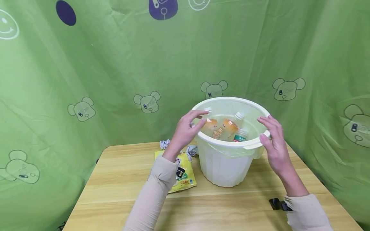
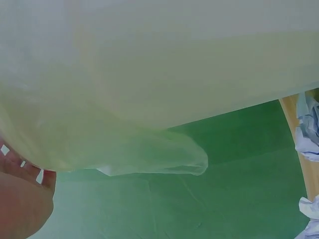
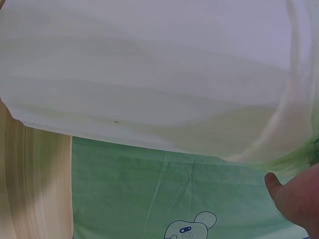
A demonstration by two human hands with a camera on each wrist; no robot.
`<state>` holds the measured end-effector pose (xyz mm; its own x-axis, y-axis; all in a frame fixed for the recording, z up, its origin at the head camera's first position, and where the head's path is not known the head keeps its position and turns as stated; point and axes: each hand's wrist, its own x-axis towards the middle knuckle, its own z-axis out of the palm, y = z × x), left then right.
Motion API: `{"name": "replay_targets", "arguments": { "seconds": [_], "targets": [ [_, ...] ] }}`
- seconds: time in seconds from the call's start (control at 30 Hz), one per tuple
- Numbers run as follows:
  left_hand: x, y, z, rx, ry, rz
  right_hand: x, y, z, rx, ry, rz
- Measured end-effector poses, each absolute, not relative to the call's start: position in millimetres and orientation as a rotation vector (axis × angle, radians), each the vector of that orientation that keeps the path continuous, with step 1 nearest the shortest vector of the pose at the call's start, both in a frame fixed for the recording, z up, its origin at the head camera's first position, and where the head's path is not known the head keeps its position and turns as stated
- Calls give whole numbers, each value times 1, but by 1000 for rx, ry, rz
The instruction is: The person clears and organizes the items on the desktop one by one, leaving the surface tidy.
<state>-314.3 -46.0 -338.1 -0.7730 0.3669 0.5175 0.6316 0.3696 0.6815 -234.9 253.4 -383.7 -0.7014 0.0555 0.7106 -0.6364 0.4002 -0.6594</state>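
Head view bright, fairly even; soft shadows on table (image 1: 231, 208), small glints on bottle (image 1: 229, 126). Wrist views dimmer, flatter: bin (image 3: 149, 74) greyish in right; liner (image 2: 154, 154) hazy, low-contrast in left.

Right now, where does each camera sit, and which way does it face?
Head: on the person's head, facing forward and down at the white bin, bottles and table; left hand, right hand and sleeves show.
Left wrist: on that wrist, facing the bin's side close up; part of the left hand shows lower left.
Right wrist: on that wrist, also facing the bin's side; part of the right hand shows lower right.
Shared: head and left wrist both show crumpled paper.
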Motion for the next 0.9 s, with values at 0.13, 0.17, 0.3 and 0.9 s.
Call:
{"name": "replay_targets", "arguments": {
  "seconds": [0.13, 0.17, 0.3, 0.9],
  "targets": [
    [-314, -46, -340, -875, -2333, -1385, -235, 253, -384, 495, -1997, 1346],
    [-314, -46, -340, -877, -2327, -1387, -235, 252, -384, 495, -1996, 1347],
    [-314, -47, -341, -872, -2325, -1395, -235, 252, -384, 497, -1989, 1348],
    [-313, -62, -343, -815, -2204, -1526, -235, 253, -384, 487, -1998, 1345]
  ]
}}
